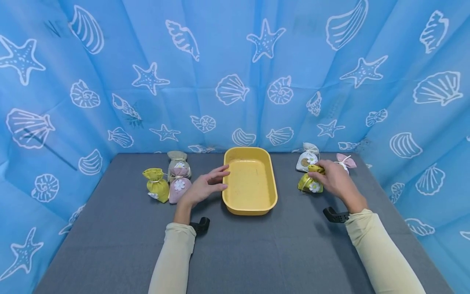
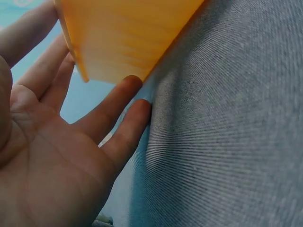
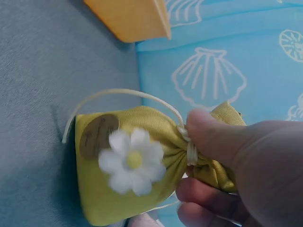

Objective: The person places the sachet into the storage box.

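Observation:
My right hand pinches a yellow-green drawstring sachet at its tied neck, between thumb and fingers. The sachet has a white fabric daisy and a round brown label on its front, with a pale cord looping off the tie. At the left side of a yellow rectangular tray, my left hand has its fingers spread and extended. In the left wrist view its fingertips are at the tray's wall and rim; firm contact is hard to tell. The tray's visible inside holds nothing.
Left of the tray stand a yellow sachet, a grey-beige sachet and a pink sachet, close together. On the right, a white sachet stands behind my hand, and a pink sachet is partly hidden. A blue shell-patterned curtain borders the grey table.

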Demonstrator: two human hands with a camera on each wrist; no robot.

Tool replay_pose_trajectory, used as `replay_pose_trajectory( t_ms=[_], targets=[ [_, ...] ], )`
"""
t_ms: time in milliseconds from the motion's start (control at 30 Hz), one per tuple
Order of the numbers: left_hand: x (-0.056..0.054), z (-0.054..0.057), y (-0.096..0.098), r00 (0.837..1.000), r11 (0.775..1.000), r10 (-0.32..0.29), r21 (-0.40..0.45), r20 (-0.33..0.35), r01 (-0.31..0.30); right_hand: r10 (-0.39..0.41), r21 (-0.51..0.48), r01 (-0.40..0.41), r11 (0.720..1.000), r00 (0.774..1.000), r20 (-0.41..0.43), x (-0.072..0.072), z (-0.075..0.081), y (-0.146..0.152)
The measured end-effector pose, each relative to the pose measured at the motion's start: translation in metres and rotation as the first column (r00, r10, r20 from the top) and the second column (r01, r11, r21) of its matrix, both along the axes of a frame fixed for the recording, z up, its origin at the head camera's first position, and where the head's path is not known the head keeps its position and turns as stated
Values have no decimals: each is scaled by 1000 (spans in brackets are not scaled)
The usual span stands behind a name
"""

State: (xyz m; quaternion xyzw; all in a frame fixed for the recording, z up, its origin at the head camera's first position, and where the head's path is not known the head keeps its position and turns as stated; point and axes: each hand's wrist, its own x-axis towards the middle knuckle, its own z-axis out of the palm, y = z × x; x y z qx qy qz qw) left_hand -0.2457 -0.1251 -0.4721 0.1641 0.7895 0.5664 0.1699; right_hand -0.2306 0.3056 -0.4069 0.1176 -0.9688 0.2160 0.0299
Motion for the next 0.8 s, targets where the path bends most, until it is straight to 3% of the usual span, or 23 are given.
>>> replay_pose_trajectory(
  t_ms=[367, 600, 800],
  targets=[
    [0, -2, 0, 1000, 1000, 9, 1, 7, -9, 26, -58, -31, 998, 996, -89, -4, 26, -20],
    [-1, -5, 0, 1000, 1000, 5, 9, 3, -5, 16, -99, -23, 995, 998, -69, -10, 51, -42],
    [0, -4, 0, 1000, 1000, 5, 2, 3, -5, 35, -96, -45, 994, 994, -100, -17, 68, -60]
  ],
)
